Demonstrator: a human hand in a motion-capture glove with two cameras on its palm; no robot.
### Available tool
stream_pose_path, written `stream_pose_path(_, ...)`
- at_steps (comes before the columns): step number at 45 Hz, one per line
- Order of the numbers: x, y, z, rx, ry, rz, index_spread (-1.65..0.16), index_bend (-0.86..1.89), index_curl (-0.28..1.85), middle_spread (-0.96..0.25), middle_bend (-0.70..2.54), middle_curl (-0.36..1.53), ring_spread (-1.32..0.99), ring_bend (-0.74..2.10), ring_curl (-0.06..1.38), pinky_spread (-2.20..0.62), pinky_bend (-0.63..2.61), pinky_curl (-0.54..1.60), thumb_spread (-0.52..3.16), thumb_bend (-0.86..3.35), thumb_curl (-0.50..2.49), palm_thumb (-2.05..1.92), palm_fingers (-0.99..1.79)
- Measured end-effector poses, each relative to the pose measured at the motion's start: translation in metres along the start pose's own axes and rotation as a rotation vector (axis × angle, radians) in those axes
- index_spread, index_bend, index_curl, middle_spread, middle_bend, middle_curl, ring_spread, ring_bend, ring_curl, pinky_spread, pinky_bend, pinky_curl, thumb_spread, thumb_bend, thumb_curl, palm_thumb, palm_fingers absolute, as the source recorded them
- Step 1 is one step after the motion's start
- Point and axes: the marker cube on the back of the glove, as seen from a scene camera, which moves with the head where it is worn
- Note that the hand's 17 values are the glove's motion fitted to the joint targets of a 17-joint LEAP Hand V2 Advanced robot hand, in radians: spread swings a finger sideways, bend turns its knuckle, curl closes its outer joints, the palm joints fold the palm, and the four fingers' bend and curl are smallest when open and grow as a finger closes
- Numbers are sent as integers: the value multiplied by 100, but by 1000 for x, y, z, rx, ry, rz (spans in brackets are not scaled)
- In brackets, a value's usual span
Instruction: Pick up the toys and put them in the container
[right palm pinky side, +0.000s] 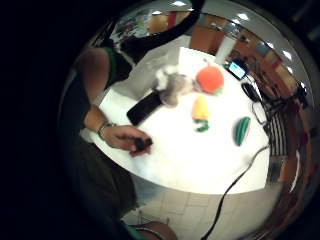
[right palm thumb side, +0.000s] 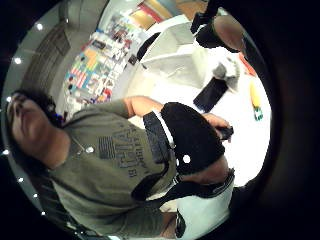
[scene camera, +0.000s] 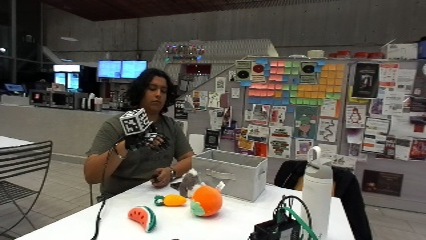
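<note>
On a white table sit four plush toys, one each: a watermelon slice, a round orange, a yellow corn cob and a grey furry animal, with one grey fabric bin at two o'clock of them.

I read this as a big public indoor hall, something like a maker space or campus commons. Behind the white bench I see a long pinboard wall crowded with posters, flyers and rows of coloured sticky notes across the right half of the frame. At upper left, wall screens glow above a service counter, which suggests a café or front desk. A black metal slat chair stands at the left edge beside another table. The ceiling is high and dark, the walls are bare grey concrete, and the floor is tiled.
</note>
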Motion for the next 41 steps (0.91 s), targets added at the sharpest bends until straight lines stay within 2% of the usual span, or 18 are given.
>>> stream_pose_path(6, 56, -4, -13, 74, 170, 333, -37, 15, 17, -17, 26, 18, -31, 57, 20, -8, 54, 25, 135, -2, 11, -4, 60)
stream_pose_path(11, 108, -13, -8, 162, 166, 569, -38, 12, 16, -18, 31, 21, -32, 65, 22, -10, 56, 26, 139, -2, 12, -2, 64)
stream_pose_path(19, 200, -47, 30, 196, 202, 831, -37, 11, 14, -21, 40, 26, -34, 77, 26, -15, 63, 29, 146, 1, 16, 2, 68)
stream_pose_path(26, 265, -69, 83, 228, 338, 1185, -35, 5, 11, -22, 40, 28, -35, 84, 30, -21, 76, 33, 145, -1, 18, 1, 58)
stream_pose_path(31, 284, -66, 113, 78, 323, 1275, -28, 4, 9, -20, 36, 29, -34, 84, 32, -22, 89, 38, 130, -6, 19, -6, 34)
stream_pose_path(34, 284, -63, 122, 88, 433, 1262, -24, 9, 9, -18, 36, 30, -33, 84, 32, -23, 93, 39, 124, -6, 19, -7, 29)
stream_pose_path(37, 281, -64, 121, 127, 572, 1206, -23, 20, 13, -17, 34, 30, -32, 81, 30, -23, 91, 38, 126, -3, 20, -3, 32)
stream_pose_path(41, 277, -72, 112, 179, 612, 1148, -26, 29, 16, -17, 38, 31, -34, 82, 29, -25, 89, 36, 135, 1, 21, 2, 57)
